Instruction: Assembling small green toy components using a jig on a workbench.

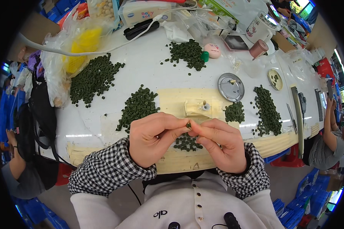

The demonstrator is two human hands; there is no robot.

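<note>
My left hand [151, 137] pinches a small dark green piece [188, 125] between thumb and forefinger, above the near edge of the table. The fingertips of my right hand [225, 145] meet it from the other side, also closed in a pinch. Fingers partly cover the piece, so its exact shape is hard to make out. Just below the fingertips lies a small pile of dark green round pieces [187, 142]. Beyond the hands is a small cream-coloured block fixture [195, 108] with a short greyish-white peg [205, 107] on it.
More dark green piles lie around: left [93, 80], centre left [139, 107], back [188, 53] and right [267, 110]. A round metal dish [231, 87] and a cream dish [275, 79] sit right of centre. A white cable [103, 52] crosses the back left. A white mug [259, 28] stands behind.
</note>
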